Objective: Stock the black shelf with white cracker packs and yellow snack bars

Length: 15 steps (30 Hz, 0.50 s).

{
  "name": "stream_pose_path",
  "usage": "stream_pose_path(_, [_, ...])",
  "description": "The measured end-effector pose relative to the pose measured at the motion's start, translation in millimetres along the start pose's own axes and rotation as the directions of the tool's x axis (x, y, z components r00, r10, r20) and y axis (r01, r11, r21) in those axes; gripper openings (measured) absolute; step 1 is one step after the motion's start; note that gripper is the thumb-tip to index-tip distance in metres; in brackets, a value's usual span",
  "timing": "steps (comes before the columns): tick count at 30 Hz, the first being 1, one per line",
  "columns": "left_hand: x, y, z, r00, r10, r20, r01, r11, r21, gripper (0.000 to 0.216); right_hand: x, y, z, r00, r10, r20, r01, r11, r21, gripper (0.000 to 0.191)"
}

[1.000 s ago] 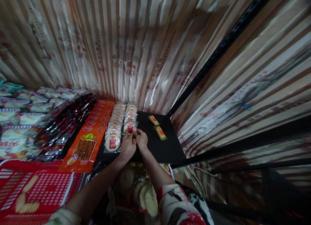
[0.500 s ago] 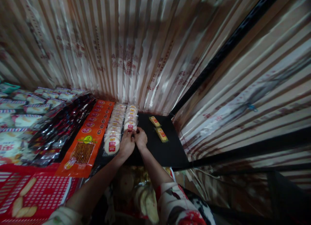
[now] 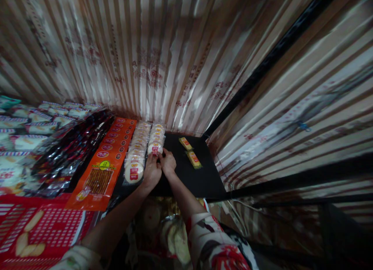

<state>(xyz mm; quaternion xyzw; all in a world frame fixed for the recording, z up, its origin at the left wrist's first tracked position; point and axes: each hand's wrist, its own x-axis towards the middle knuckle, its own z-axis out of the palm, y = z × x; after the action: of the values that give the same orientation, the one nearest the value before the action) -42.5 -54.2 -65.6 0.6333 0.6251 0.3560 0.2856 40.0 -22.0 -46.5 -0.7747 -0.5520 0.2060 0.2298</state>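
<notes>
Both my hands meet at the near end of a row of clear-wrapped round white cakes (image 3: 155, 147) with red labels, lying on a black shelf (image 3: 201, 178). My left hand (image 3: 152, 172) has its fingers closed on the nearest packet's near edge. My right hand (image 3: 168, 163) pinches the same packet from the right. A second row of the same cakes (image 3: 134, 171) lies just to the left. Two yellow wrapped bars (image 3: 190, 152) lie apart to the right on the bare black surface.
Orange snack packs (image 3: 100, 176) run in a column left of the cakes, then dark glossy packs (image 3: 70, 149) and white-blue packs (image 3: 26, 130). A red printed pack (image 3: 43, 231) lies at the near left. Striped sheeting (image 3: 163, 60) walls the back and right. More round cakes (image 3: 175, 235) sit below my arms.
My hands have slid a little farther away along the cake row, pushing the nearest packet up against the others. The view has tilted slightly.
</notes>
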Motion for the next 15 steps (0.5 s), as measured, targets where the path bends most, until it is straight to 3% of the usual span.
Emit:
stream_pose_path(3, [-2, 1, -1, 1.000, 0.015, -0.007, -0.015, 1.000, 0.027, 0.042, 0, 0, -1, 1.000, -0.005, 0.005, 0.005, 1.000, 0.027, 0.042])
stream_pose_path(8, [-20, 11, -11, 0.997, 0.068, -0.030, -0.066, 0.996, 0.056, 0.038, -13, 3, -6, 0.995, -0.032, -0.095, 0.052, 0.975, 0.218, 0.044])
stream_pose_path(15, [-96, 18, -31, 0.969, 0.226, 0.098, -0.226, 0.974, -0.013, 0.033, -78, 38, -10, 0.980, -0.059, -0.190, 0.155, 0.825, 0.544, 0.037])
